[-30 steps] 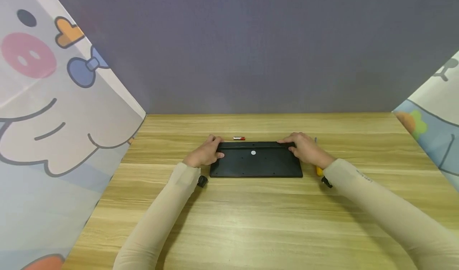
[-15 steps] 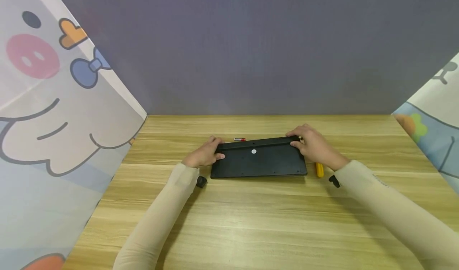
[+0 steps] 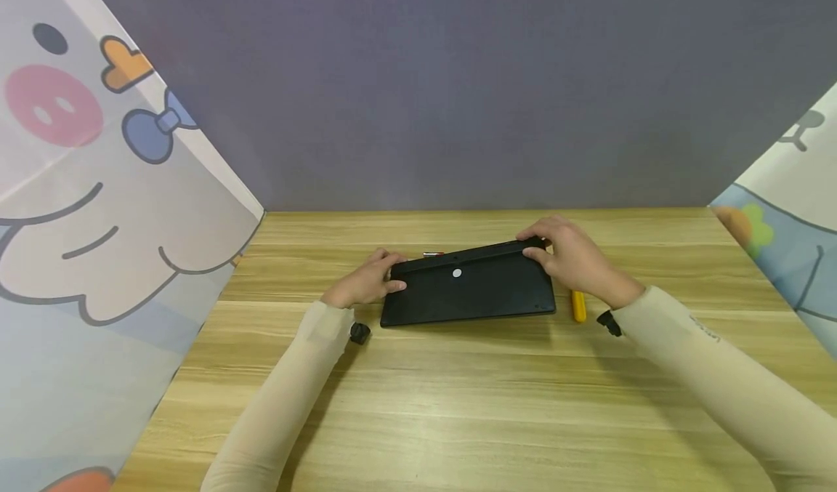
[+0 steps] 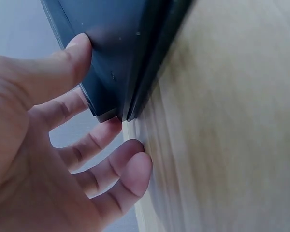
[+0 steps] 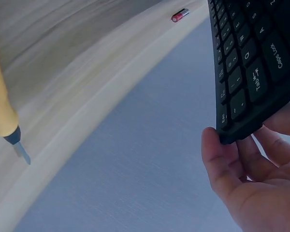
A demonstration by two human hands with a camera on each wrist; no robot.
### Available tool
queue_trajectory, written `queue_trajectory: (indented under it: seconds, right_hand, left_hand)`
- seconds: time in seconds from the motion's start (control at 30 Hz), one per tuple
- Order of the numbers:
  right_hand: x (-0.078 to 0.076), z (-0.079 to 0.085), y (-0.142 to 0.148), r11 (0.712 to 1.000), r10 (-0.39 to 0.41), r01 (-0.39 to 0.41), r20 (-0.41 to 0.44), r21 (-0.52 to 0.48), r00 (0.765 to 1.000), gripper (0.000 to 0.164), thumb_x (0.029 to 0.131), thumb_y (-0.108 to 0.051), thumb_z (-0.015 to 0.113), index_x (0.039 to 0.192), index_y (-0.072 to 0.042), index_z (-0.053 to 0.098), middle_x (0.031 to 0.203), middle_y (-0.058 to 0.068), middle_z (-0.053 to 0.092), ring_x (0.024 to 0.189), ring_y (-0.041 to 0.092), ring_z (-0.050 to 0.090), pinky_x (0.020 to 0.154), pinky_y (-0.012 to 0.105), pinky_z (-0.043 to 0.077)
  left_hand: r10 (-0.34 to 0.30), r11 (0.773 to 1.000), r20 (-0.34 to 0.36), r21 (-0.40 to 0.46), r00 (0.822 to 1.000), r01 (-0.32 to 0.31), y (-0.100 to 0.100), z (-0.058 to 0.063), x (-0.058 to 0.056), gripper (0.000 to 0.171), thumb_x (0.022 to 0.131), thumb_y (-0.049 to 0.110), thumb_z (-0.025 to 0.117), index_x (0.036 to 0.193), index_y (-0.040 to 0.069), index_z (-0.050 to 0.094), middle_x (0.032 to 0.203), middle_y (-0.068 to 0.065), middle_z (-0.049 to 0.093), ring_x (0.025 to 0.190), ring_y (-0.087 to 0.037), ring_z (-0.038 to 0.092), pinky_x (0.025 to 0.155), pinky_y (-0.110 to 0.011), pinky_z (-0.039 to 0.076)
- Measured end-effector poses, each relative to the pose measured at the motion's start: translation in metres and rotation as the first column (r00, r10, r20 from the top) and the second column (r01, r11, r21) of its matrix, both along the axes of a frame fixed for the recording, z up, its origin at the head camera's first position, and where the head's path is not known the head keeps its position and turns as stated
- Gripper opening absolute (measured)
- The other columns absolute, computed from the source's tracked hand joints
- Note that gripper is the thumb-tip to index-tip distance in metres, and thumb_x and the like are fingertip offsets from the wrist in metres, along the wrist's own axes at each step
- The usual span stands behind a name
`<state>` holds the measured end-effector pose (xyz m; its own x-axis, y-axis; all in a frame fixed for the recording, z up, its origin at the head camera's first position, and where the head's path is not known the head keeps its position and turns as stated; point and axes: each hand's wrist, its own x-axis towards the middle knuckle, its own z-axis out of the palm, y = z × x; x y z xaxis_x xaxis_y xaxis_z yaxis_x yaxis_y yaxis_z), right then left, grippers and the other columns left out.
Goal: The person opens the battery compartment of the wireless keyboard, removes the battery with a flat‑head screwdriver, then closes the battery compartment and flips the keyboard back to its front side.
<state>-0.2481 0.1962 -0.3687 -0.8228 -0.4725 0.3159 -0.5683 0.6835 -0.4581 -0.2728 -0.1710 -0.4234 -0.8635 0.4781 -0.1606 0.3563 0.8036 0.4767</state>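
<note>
A black keyboard (image 3: 467, 292) is turned with its underside and a small white round sticker toward the head camera. Its right end is raised above its left, so it slants. The left hand (image 3: 366, 281) grips the left end, thumb on the underside, as the left wrist view shows on the keyboard (image 4: 111, 53). At the other end, the right hand (image 3: 575, 259) pinches the upper corner. Keys such as Esc, Tab and Caps Lock show on the keyboard (image 5: 253, 72) in the right wrist view.
A red-and-silver battery (image 5: 180, 15) lies behind the keyboard, partly covered in the head view. To the right is a yellow-handled screwdriver (image 5: 0, 96), its handle (image 3: 578, 307) below the right hand. A grey panel (image 3: 458, 92) rises behind the wooden table (image 3: 458, 405).
The right hand has lifted the keyboard's right end, and the keyboard has gone from level to slanted. The left hand keeps its grip near the same place. More of the screwdriver handle shows.
</note>
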Motion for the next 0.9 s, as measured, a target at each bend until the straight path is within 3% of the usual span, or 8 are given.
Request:
queue_trajectory:
  seconds: [0.43, 0.7, 0.9]
  right_hand:
    - [-0.0004, 0.0027, 0.0003, 1.000, -0.012, 0.010, 0.053, 0.028, 0.998, 0.024, 0.091, -0.008, 0.064, 0.115, -0.005, 0.064, 0.113, 0.011, 0.062, 0.097, 0.027, 0.056, 0.080, 0.044, 0.046]
    - [-0.0018, 0.0036, -0.0004, 0.999, -0.016, 0.015, 0.019, 0.036, 1.000, 0.023, 0.091, -0.009, 0.065, 0.113, -0.004, 0.066, 0.113, 0.013, 0.062, 0.095, 0.027, 0.056, 0.079, 0.044, 0.046]
    - [-0.0008, 0.0076, -0.0021, 0.999, -0.014, 0.014, 0.000, 0.038, 1.000, 0.023, 0.090, -0.008, 0.065, 0.113, -0.003, 0.066, 0.111, 0.013, 0.063, 0.094, 0.027, 0.057, 0.079, 0.044, 0.046]
  left_hand:
    - [-0.019, 1.000, -0.013, 0.011, 1.000, 0.019, -0.0002, -0.0026, -0.0008, 0.046, 0.099, 0.020, 0.052, 0.142, 0.010, 0.039, 0.122, -0.009, 0.041, 0.088, -0.021, 0.047, 0.084, -0.038, 0.040]
    - [0.004, 1.000, 0.005, 0.025, 1.000, -0.004, 0.0009, -0.0019, 0.0000, 0.048, 0.098, 0.022, 0.054, 0.143, 0.011, 0.039, 0.123, -0.007, 0.039, 0.089, -0.022, 0.046, 0.084, -0.039, 0.039]
    - [-0.016, 0.999, -0.025, 0.032, 1.000, 0.017, 0.0010, -0.0003, 0.0020, 0.051, 0.097, 0.027, 0.055, 0.143, 0.011, 0.038, 0.131, -0.007, 0.037, 0.113, -0.024, 0.042, 0.095, -0.042, 0.037]
